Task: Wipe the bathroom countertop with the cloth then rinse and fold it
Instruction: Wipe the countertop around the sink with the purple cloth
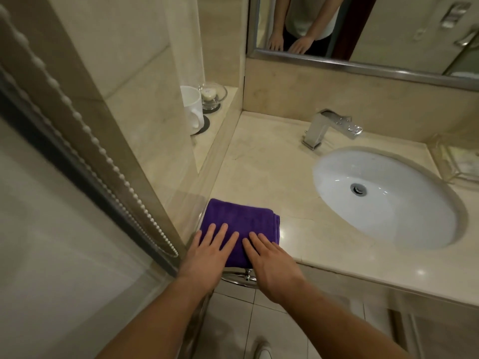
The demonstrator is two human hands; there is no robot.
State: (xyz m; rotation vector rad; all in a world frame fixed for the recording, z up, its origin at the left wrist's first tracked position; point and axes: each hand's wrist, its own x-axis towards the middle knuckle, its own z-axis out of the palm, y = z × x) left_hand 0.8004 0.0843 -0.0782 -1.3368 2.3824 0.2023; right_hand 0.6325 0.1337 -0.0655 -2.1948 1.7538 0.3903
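A purple cloth [241, 220], folded into a thick rectangle, lies on the beige marble countertop [261, 174] at its front left corner. My left hand [207, 255] lies flat on the cloth's left half with straight, spread fingers. My right hand [269, 263] rests flat on the cloth's right front part, fingers straight and together. Neither hand curls round the cloth.
A white oval sink [404, 218] is set into the countertop to the right, with a chrome faucet [329, 126] behind it. A white mug [193, 110] and a glass dish [213, 95] stand on a raised ledge at the back left. A glass shower door [77, 177] borders the left; a mirror [363, 29] hangs above.
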